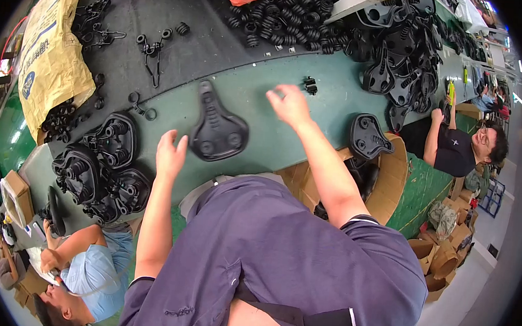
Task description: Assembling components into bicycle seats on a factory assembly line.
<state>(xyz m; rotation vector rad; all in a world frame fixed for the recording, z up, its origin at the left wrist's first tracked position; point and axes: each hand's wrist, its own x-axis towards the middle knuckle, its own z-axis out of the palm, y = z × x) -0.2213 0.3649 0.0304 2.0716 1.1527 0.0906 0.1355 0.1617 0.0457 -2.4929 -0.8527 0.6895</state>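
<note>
A black bicycle saddle point(219, 133) lies on the green tabletop between my hands, its narrow nose pointing away from me. My left hand point(171, 155) is beside the saddle's wide end, thumb and fingers apart, holding nothing that I can see. To the right of the saddle, my right hand point(290, 106) is raised over the table with loosely bent fingers apart and nothing visible in them. Just beyond it lies a small black clip-like part point(310, 85). Another saddle point(370, 136) rests farther right, at the table edge by a cardboard box.
Saddles with springs point(94, 166) are piled at left. Black coil springs point(283, 22) heap on the dark mat point(212, 44), near wire saddle frames point(151, 55). More saddles point(401, 58) stack at far right. A yellow sack point(57, 52) and cardboard box point(395, 178) flank me; co-workers sit either side.
</note>
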